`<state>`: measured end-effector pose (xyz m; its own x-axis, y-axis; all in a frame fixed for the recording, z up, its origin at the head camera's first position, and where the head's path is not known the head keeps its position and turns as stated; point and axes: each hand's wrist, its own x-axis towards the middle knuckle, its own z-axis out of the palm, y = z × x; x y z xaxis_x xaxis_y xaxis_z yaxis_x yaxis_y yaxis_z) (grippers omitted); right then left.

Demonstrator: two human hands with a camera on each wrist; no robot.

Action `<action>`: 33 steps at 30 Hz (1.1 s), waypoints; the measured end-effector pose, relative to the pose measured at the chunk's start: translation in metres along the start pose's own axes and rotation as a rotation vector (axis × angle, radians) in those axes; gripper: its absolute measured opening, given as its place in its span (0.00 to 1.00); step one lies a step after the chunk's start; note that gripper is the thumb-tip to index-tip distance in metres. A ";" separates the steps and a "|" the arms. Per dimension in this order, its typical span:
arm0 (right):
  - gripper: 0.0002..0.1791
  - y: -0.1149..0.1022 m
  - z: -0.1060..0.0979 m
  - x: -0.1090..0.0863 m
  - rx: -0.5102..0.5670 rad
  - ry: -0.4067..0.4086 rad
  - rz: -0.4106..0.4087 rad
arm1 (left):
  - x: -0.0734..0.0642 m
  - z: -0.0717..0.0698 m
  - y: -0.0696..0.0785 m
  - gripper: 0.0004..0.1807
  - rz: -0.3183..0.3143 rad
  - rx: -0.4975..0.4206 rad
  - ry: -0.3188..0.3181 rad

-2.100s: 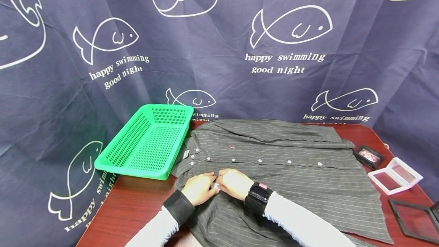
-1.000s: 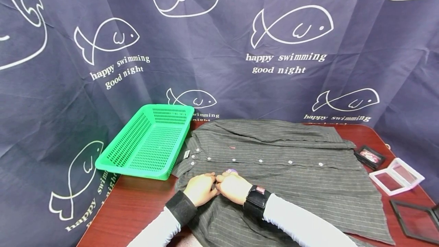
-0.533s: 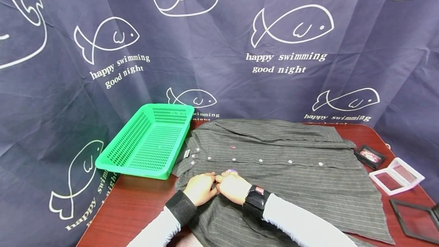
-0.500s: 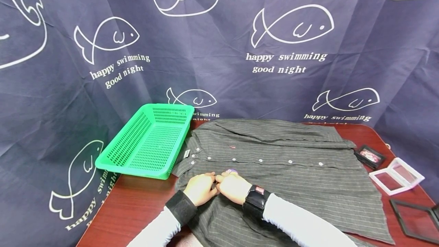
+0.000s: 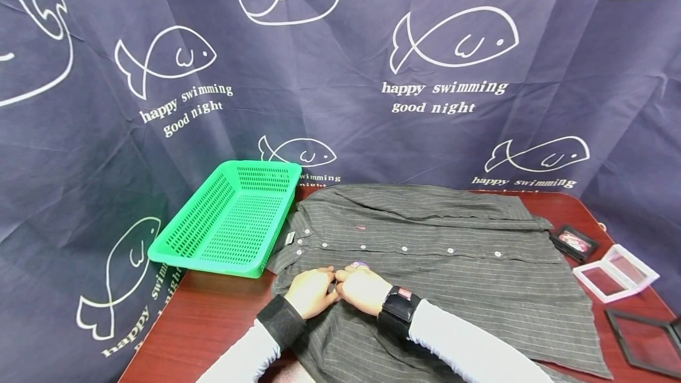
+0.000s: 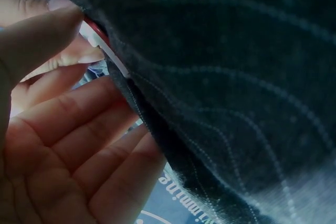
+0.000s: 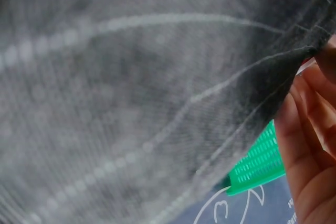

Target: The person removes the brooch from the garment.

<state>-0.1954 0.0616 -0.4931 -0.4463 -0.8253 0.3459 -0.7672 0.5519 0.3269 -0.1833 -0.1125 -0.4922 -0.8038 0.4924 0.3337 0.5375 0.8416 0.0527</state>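
A dark grey pinstriped shirt (image 5: pixel 436 288) with white buttons lies spread on the table. Over its near front, my left hand (image 5: pixel 310 293) and right hand (image 5: pixel 365 290) meet at the fingertips. The left wrist view shows a thin white piece with a red edge (image 6: pixel 107 51) against the shirt fabric, pinched by my left thumb and fingers. In the right wrist view, my right fingers (image 7: pixel 302 150) pinch the same piece beside a fold of cloth. Its full shape is hidden. A small round purple thing (image 5: pixel 360 265) peeks out just beyond my right hand, mostly covered.
A green perforated basket (image 5: pixel 263 262) stands at the back left of the red-brown table (image 5: pixel 207 312). Along the right edge lie a black case with a picture (image 5: pixel 574 242), an open white frame (image 5: pixel 617 273) and a black frame (image 5: pixel 646 341). A patterned curtain (image 5: pixel 330 93) hangs behind.
Two seconds ago a pale piece showed between my fingertips; now my fingers cover it in the head view. The purple thing has come into sight beyond my right hand. Both hands have barely shifted since.
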 end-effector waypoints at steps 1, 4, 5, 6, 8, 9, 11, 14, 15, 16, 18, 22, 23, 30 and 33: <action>0.04 0.000 0.000 0.000 0.005 0.000 0.002 | 0.000 0.000 0.000 0.15 0.002 -0.001 0.002; 0.04 -0.001 0.000 0.000 0.018 0.000 0.010 | 0.000 0.000 0.000 0.16 0.003 -0.004 0.002; 0.05 -0.001 0.000 0.000 0.023 0.001 0.013 | 0.000 -0.001 0.000 0.16 0.003 -0.004 0.000; 0.05 -0.001 -0.001 0.000 0.028 0.002 0.017 | 0.000 -0.001 0.000 0.16 0.003 -0.005 -0.003; 0.06 -0.002 -0.001 0.000 0.037 0.007 0.024 | -0.001 -0.002 0.001 0.16 0.001 -0.008 -0.008; 0.06 -0.002 -0.001 0.000 0.045 0.012 0.030 | -0.001 -0.002 0.001 0.16 0.000 -0.010 -0.009; 0.06 -0.002 -0.001 0.000 0.057 0.024 0.039 | -0.001 -0.003 0.001 0.16 0.000 -0.015 -0.010; 0.06 -0.003 -0.001 0.000 0.071 0.039 0.049 | 0.000 -0.004 0.001 0.17 0.002 -0.021 -0.009; 0.06 -0.003 -0.001 0.000 0.073 0.045 0.050 | 0.000 -0.004 0.001 0.17 0.003 -0.023 -0.009; 0.05 -0.003 -0.001 0.000 0.075 0.050 0.049 | 0.000 -0.003 0.001 0.17 0.004 -0.025 -0.011; 0.06 -0.002 0.000 -0.001 0.086 0.061 0.047 | 0.000 -0.002 0.000 0.17 0.009 -0.025 -0.010; 0.06 0.001 0.002 -0.002 0.121 0.097 0.030 | 0.000 0.000 -0.002 0.17 0.023 -0.024 -0.005; 0.06 0.002 0.002 -0.002 0.131 0.108 0.024 | 0.000 0.000 -0.002 0.17 0.025 -0.023 -0.006; 0.08 0.005 -0.002 -0.002 0.144 0.138 0.027 | 0.000 -0.002 -0.004 0.17 0.021 -0.033 -0.056; 0.09 0.006 -0.006 -0.001 0.148 0.113 0.043 | 0.000 -0.001 -0.006 0.17 0.025 -0.036 -0.069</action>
<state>-0.1966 0.0662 -0.4867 -0.4317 -0.7783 0.4559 -0.8120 0.5554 0.1794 -0.1863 -0.1173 -0.4910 -0.8049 0.5286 0.2698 0.5656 0.8209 0.0790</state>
